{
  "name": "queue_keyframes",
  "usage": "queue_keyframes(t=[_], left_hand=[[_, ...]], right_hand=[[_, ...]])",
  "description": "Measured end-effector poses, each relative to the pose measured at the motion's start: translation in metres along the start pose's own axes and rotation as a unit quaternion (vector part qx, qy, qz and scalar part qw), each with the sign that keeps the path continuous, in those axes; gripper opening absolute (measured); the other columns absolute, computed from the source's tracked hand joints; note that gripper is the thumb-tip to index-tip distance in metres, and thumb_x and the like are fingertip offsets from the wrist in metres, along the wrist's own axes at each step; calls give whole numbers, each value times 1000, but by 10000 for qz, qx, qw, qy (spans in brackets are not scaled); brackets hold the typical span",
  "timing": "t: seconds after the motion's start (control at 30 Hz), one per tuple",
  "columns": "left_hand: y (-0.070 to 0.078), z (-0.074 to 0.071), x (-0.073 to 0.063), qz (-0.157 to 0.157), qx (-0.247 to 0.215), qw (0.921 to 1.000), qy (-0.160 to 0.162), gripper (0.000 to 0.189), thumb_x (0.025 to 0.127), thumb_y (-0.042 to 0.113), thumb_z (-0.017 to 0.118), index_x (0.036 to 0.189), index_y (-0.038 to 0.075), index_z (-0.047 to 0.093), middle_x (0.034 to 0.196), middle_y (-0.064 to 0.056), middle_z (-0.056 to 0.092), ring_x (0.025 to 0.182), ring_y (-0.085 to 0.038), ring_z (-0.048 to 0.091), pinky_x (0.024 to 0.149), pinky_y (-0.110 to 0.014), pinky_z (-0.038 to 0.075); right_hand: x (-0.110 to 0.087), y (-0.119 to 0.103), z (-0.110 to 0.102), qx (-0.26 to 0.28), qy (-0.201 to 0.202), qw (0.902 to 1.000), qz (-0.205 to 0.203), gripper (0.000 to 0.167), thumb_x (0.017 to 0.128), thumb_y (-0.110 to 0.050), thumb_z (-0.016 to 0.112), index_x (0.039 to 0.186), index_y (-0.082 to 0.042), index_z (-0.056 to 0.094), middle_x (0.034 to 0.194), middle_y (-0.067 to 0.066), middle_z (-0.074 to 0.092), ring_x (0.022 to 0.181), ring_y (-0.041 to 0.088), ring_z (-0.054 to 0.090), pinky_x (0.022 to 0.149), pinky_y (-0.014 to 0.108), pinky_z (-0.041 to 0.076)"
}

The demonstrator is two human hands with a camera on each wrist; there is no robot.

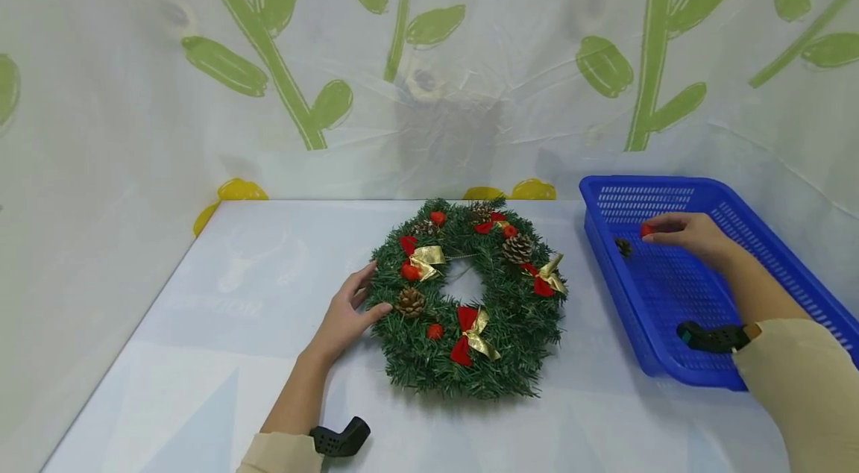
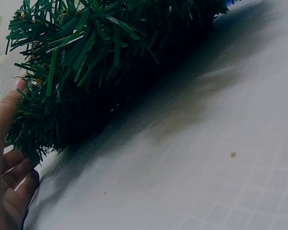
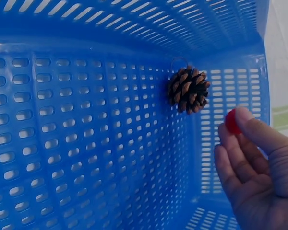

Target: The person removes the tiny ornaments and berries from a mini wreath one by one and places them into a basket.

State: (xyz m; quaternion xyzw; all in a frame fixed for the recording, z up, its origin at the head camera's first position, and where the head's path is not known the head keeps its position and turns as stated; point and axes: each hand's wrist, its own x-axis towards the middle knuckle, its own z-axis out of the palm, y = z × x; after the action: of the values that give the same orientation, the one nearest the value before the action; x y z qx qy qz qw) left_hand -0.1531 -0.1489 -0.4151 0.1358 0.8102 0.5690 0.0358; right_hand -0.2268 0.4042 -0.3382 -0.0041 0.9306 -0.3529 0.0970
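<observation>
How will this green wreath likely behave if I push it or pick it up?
Lying flat on the table, the wreath would probably slide rather than roll or tip. Its thin, splayed needles look springy, so they'd likely bend when gripped. It may be light for its bulk, given those loose-looking tufts, though its core is hidden.

The red ball [image 3: 232, 123] is partly covered by the right hand [image 3: 269, 175], the left hand [image 1: 345, 312] by the Christmas wreath [image 1: 520, 342]. In the head view, the blue plastic basket [image 1: 661, 301] is cut off at right.
</observation>
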Motion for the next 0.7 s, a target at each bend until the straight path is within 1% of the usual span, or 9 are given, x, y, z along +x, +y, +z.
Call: queue_keyframes(t=[0.1,0.17,0.23,0.33,0.4,0.47,0.57,0.63,0.7], left_hand=[[0,0,1,-31,-16,10000,-16,73,88,11,67,149,5,27,148,-21,30,136,-39,31,113,-49,29],[1,0,2,-47,-30,10000,-19,74,88,11,67,149,6,26,148,-21,30,136,-39,31,113,-49,29],[1,0,2,-41,-13,10000,-13,74,88,12,67,149,5,27,148,-21,31,136,-39,31,113,-49,29],[2,-1,3,-14,22,10000,7,73,88,12,67,149,5,27,148,-21,31,136,-39,31,112,-49,29],[1,-1,3,9,48,10000,22,73,88,12,67,149,5,27,148,-21,32,135,-39,32,112,-49,30],[1,-1,2,0,59,10000,31,73,88,12,68,149,5,28,148,-21,32,135,-40,32,112,-49,30],[1,-1,1,-38,44,10000,18,73,88,12,68,149,4,28,148,-21,32,135,-40,32,112,-49,30],[0,-1,0,-74,20,10000,14,73,88,12,68,149,4,28,148,-21,32,136,-40,31,112,-50,30],[0,-1,0,-88,-11,10000,20,73,88,13,68,149,5,28,148,-21,32,136,-40,31,112,-50,30]], right_hand=[[-1,3,-2,-160,-21,9998,67,63,89,-34,66,128,12,49,104,6,67,82,-6,54,90,50,47],[-1,5,-2,-257,-27,9996,67,61,89,-35,66,127,12,51,106,12,66,82,-3,54,90,51,48],[0,7,-2,-317,-34,9995,5,58,90,-32,66,124,13,52,107,17,66,83,-1,55,88,49,50],[3,10,-1,-444,-30,9990,-43,54,89,-29,67,120,14,55,106,20,66,84,2,56,83,43,53],[5,13,0,-520,-34,9986,-44,52,89,-28,68,118,14,57,105,21,66,86,9,59,81,42,54],[7,16,2,-577,-46,9983,-1,52,88,-28,68,116,14,57,105,21,66,91,20,61,80,43,54],[9,19,6,-590,-96,9982,81,51,87,-26,69,116,14,58,105,23,65,99,36,59,83,50,52],[10,21,7,-610,-123,9979,154,52,87,-27,69,116,14,58,105,23,65,101,40,57,84,52,51],[10,22,8,-621,-138,9977,220,52,86,-27,70,116,14,58,106,24,65,103,42,56,85,54,50]])
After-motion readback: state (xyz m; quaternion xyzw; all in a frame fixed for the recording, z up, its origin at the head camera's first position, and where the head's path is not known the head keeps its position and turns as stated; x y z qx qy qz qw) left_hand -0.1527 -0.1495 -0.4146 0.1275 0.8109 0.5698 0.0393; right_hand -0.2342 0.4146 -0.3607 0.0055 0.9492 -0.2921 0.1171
